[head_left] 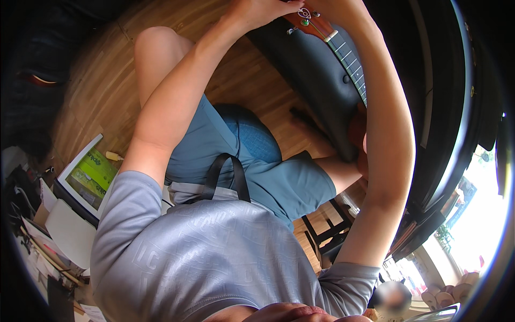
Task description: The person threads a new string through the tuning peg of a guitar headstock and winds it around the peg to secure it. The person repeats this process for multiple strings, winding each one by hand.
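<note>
At the top edge of the head view, the wooden headstock (321, 26) of a stringed instrument with metal tuners points up-left, its dark fretted neck (346, 59) running down behind my right forearm. My left hand (265, 7) is beside the headstock with fingers curled closed; what they grip is hidden. My right hand (335, 7) arches over the headstock from the right, its fingers cut off by the frame. The instrument's body is mostly hidden behind my right arm. I am seated in a grey shirt and blue-grey shorts (289, 188).
A black padded bench (281, 59) stands under the neck. Left are a white tray (81, 150) with green packs and cluttered papers (37, 241). Tall black furniture (445, 107) curves along the right, near a bright window (488, 198). A dark stand (327, 231) is low behind.
</note>
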The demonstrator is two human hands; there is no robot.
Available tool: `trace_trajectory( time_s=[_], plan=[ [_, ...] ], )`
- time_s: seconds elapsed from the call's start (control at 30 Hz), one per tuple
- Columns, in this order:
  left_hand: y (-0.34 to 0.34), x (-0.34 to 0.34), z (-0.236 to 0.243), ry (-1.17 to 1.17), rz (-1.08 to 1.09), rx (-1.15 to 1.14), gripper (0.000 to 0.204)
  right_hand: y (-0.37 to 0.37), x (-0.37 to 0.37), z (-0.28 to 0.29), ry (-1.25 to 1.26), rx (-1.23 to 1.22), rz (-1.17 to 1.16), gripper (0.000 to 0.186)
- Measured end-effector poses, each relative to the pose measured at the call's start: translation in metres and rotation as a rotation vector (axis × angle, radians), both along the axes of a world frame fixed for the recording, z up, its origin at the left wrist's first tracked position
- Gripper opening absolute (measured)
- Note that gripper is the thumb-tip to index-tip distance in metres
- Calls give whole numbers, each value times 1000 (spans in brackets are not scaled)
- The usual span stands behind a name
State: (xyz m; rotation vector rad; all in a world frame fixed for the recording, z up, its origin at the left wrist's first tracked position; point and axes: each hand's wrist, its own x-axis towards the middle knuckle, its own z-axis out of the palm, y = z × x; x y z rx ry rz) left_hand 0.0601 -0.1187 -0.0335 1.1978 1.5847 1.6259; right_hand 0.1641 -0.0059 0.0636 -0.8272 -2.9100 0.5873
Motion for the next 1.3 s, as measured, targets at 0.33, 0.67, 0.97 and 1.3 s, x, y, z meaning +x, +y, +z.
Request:
trace_trajectory(
  time_s=[0.33,0.67,0.97,1.3],
  plan=[
    [10,8,-12,-116,96,6,36,4,0,3,21,-113,-202,24],
    [16,-4,-23,-108,6,-11,40,17,25,2,-87,-47,-150,26],
    [5,-8,0,49,22,-121,37,19,32,-8,-128,-93,-168,25],
    [2,-9,5,123,28,-138,34,34,32,-14,-112,-125,-149,22]
  ],
)
